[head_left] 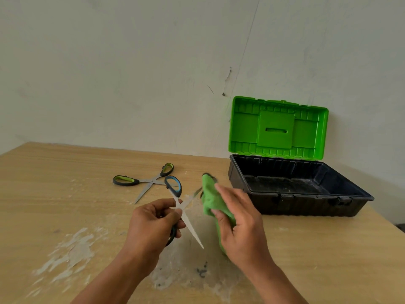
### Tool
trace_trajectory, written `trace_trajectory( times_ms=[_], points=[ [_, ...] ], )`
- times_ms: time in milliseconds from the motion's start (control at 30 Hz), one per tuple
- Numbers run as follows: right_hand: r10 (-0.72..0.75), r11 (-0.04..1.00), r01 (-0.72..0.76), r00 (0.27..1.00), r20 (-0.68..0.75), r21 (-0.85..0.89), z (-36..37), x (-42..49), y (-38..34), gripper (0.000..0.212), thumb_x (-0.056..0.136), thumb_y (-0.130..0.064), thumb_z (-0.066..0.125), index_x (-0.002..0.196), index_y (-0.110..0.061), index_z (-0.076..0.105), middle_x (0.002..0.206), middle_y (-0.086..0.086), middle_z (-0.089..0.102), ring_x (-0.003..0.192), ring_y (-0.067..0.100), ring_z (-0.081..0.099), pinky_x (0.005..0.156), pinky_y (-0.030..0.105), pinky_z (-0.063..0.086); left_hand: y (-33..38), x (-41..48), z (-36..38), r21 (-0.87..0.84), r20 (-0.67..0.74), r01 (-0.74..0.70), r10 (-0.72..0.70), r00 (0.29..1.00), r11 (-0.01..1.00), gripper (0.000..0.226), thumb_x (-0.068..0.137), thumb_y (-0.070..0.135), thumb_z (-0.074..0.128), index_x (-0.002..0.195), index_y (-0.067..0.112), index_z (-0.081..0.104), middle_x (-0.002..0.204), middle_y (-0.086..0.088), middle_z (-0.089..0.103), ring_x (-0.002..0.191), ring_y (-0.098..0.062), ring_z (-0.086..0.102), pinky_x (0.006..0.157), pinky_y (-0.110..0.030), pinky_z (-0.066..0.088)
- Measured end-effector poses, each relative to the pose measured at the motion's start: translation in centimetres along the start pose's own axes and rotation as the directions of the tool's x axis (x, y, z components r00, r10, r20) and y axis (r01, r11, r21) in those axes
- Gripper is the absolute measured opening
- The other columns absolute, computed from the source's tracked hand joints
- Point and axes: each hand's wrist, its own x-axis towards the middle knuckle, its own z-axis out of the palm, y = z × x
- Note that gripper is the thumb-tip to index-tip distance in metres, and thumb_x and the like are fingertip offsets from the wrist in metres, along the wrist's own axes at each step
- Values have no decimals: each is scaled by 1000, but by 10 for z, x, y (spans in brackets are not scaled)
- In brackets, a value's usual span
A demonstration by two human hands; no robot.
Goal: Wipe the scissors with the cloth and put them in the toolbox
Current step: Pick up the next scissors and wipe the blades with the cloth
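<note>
My left hand (pixel 153 222) holds a pair of blue-and-black-handled scissors (pixel 174 186), spread open, above the table. One blade points down toward me; the other runs right into the green cloth (pixel 210 200). My right hand (pixel 238 218) grips that cloth, wrapped around the blade. A second pair of scissors (pixel 144 182), with green-and-black handles, lies open on the table behind my hands. The toolbox (pixel 300 194) stands at the right, black base open, green lid upright.
The wooden table (pixel 65 194) has white scuffed patches near its front edge and around my arms. A pale wall rises just behind the table and the toolbox. The toolbox base looks dusty inside.
</note>
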Motion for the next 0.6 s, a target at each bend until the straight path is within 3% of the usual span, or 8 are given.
trace_trajectory(
  times_ms=[100, 200, 300, 600],
  points=[
    [-68, 997, 72, 984, 165, -18, 5, -3, -3, 51, 85, 0, 75, 134, -14, 66, 128, -1, 62, 119, 13, 58, 98, 28, 55, -2, -4, 3, 39, 76, 23, -26, 997, 999, 19, 87, -6, 67, 100, 8, 67, 62, -17, 66, 58, -29, 63, 53, -34, 53],
    [-88, 993, 106, 963, 256, -59, 9, -4, -1, 50, 83, 2, 76, 129, -17, 70, 128, -5, 62, 114, 13, 56, 94, 29, 54, -3, -5, 4, 71, 120, 27, -36, 992, 997, 16, 88, -6, 67, 101, 2, 69, 63, -19, 67, 59, -32, 61, 51, -34, 51],
    [-88, 984, 124, 963, 256, -127, 11, -2, -1, 41, 85, -5, 77, 124, -15, 73, 123, -3, 63, 106, 16, 56, 86, 29, 54, -2, -6, 3, 88, 139, 27, -39, 989, 996, 17, 87, -5, 67, 104, -2, 68, 64, -22, 68, 58, -31, 60, 49, -33, 51],
    [6, 977, 24, 990, 138, -210, 4, 2, 10, 32, 89, -6, 65, 120, -8, 74, 118, 2, 66, 106, 18, 59, 88, 28, 57, 0, -9, 2, 106, 149, 12, -28, 988, 994, 20, 87, -8, 66, 102, 5, 65, 59, -16, 67, 56, -29, 60, 54, -35, 50]
  ],
)
